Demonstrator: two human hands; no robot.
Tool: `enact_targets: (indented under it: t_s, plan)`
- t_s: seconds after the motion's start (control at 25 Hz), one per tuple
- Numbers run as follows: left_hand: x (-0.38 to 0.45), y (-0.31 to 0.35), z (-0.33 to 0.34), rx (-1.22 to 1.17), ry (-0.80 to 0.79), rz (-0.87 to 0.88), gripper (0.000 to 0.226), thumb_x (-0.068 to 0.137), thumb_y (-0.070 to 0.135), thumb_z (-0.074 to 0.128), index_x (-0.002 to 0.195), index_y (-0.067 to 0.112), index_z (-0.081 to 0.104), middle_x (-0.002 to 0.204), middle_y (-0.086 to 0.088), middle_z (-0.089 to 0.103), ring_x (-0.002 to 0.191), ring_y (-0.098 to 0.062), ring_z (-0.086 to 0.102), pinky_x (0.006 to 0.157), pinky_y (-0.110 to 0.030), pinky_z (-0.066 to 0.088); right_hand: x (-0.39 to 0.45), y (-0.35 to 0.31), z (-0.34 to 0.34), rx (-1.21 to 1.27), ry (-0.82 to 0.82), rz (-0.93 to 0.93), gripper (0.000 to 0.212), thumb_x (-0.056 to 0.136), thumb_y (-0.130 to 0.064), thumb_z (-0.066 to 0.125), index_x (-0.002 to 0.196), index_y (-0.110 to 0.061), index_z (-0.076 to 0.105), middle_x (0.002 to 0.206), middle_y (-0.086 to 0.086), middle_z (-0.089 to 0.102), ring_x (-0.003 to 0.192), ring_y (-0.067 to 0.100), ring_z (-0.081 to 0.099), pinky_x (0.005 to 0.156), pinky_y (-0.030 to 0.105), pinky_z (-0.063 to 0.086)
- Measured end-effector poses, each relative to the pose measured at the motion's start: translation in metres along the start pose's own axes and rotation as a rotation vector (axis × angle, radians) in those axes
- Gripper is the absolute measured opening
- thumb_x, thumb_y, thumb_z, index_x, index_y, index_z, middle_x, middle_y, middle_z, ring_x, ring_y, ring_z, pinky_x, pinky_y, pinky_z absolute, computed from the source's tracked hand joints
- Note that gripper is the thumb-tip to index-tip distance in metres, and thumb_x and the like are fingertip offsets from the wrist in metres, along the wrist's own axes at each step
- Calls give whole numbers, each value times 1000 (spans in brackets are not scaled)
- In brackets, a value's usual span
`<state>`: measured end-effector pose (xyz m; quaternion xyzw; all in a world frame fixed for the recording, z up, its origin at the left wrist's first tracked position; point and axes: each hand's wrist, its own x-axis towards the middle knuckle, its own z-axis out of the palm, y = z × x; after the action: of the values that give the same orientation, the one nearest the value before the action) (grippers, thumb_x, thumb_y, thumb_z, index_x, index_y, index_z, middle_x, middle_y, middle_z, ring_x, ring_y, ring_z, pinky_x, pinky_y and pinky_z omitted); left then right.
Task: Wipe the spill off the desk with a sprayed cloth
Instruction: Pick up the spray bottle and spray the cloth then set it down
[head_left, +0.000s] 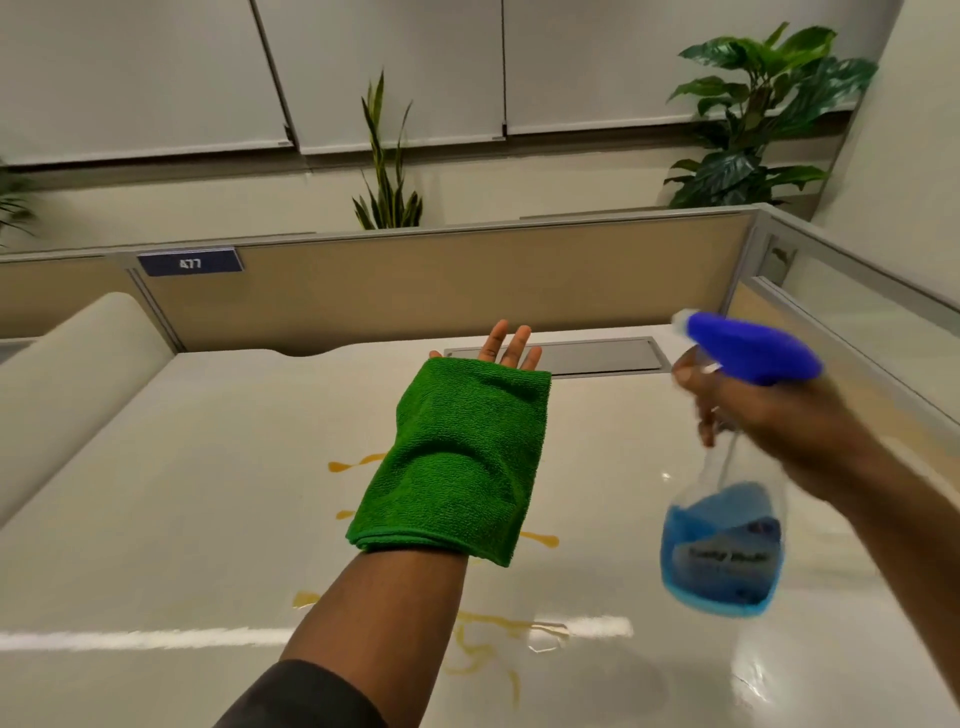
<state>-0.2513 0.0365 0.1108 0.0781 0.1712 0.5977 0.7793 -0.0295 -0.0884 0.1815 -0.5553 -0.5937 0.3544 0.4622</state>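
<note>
A folded green cloth (457, 457) lies flat over my left hand (511, 348), which is held palm up above the desk with only the spread fingertips showing past the cloth's far edge. My right hand (769, 410) grips a clear spray bottle (727, 540) with a blue trigger head and blue liquid, fingers on the trigger, nozzle pointing left toward the cloth. Yellow spill streaks (483, 644) lie on the glossy white desk (156, 519) under and around my left forearm.
A beige partition (441, 280) with a blue number plate (189, 263) closes the desk's far side, and a glass panel (857, 317) runs along the right. A grey cable flap (597, 356) sits in the desk near the back. Potted plants stand behind the partition.
</note>
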Motion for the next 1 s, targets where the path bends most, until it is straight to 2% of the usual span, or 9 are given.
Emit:
enact_targets:
  t_s: [0.12, 0.28, 0.44, 0.56, 0.6, 0.72, 0.8, 0.92, 1.0]
  plan:
    - [2, 10, -2, -5, 2, -12, 87, 87, 77, 23, 118, 6, 62, 129, -25, 58, 115, -40, 54, 106, -54, 32, -13, -8, 51, -134, -121, 11, 9, 84, -17, 71, 86, -10, 67, 66, 15, 67, 57, 25, 64, 54, 37, 55]
    - [0, 20, -7, 25, -45, -11, 89, 85, 80, 23, 114, 6, 64, 121, -23, 62, 134, -40, 44, 114, -54, 28, -24, -12, 103, -293, -195, -112, 19, 78, -18, 64, 72, 0, 61, 60, 20, 63, 55, 33, 63, 59, 50, 55]
    - [-2, 29, -9, 8, -34, 30, 89, 86, 79, 22, 110, 4, 64, 116, -24, 63, 131, -40, 46, 114, -53, 29, -32, -10, 127, -312, -213, -174, 20, 78, -18, 63, 71, 0, 56, 60, 19, 56, 57, 36, 57, 57, 47, 51]
    - [-6, 35, -10, 15, -39, 34, 88, 87, 78, 22, 111, 4, 64, 117, -24, 63, 133, -40, 45, 115, -54, 29, -40, -12, 134, -318, -198, -238, 22, 71, -24, 59, 66, -3, 52, 52, 10, 49, 48, 19, 42, 50, 40, 41]
    - [-8, 36, -10, 25, -39, 33, 87, 87, 78, 21, 111, 5, 64, 116, -23, 63, 132, -40, 46, 113, -53, 29, -40, -12, 135, -318, -182, -255, 21, 72, -22, 60, 66, -4, 53, 52, 8, 50, 48, 19, 43, 50, 39, 41]
    - [-11, 35, -12, 59, -41, 32, 87, 86, 80, 21, 109, 8, 64, 114, -20, 64, 119, -40, 52, 104, -53, 34, -37, -11, 135, -315, -131, -234, 15, 76, -15, 64, 70, -4, 56, 58, 14, 57, 57, 34, 57, 56, 45, 50]
    - [-13, 35, -12, 56, -54, 22, 88, 86, 80, 20, 109, 8, 65, 115, -19, 64, 116, -40, 53, 102, -53, 35, -35, -11, 133, -347, -109, -232, 15, 76, -15, 64, 71, -2, 57, 59, 17, 59, 60, 38, 58, 58, 48, 51]
    - [-17, 36, -11, 36, -65, 2, 88, 87, 79, 20, 111, 7, 64, 128, -21, 60, 126, -41, 48, 105, -54, 34, -34, -13, 130, -345, -108, -197, 12, 79, -15, 66, 76, -5, 61, 63, 17, 62, 64, 37, 62, 62, 48, 55]
    - [-19, 36, -12, 18, -65, 7, 88, 87, 79, 20, 114, 6, 63, 139, -21, 54, 132, -41, 44, 112, -55, 30, -35, -14, 129, -354, -113, -179, 20, 78, -20, 64, 78, 0, 60, 66, 21, 62, 66, 41, 62, 64, 51, 56]
